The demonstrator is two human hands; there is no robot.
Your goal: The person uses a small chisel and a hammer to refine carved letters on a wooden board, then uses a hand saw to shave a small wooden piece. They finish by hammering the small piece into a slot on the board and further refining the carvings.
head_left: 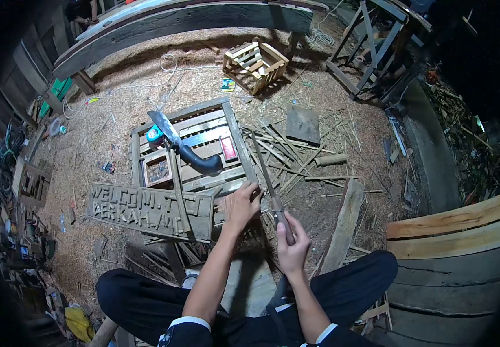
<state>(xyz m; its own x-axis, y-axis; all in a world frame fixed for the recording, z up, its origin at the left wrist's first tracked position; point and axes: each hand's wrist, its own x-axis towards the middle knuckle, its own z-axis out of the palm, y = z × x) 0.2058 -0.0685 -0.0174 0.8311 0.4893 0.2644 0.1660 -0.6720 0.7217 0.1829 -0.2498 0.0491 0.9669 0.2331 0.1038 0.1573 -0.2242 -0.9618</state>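
My right hand (293, 243) is wrapped around the wooden handle of a long narrow-bladed knife (268, 176), its blade slanting up and away. Close to the blade, my left hand (241, 205) has its fingers curled together; whatever they pinch is too small to make out. Beside it lies a wooden sign (140, 209) with raised stick letters, a thin strip of wood (179, 194) resting across it. The sign sits on a slatted wooden table (206, 124), along with a machete (195, 159) with a black curved handle, a blue round container (154, 135), a red box (228, 148) and a small wooden tray (171, 163).
Sticks (279, 150) and a square board (302, 124) lie on the shavings-covered ground. A slatted crate (256, 87) stands farther off, before a long bench (186, 29). A plank (344, 220) lies by my right knee; wide boards (452, 231) are at right. Another person's arm shows top left.
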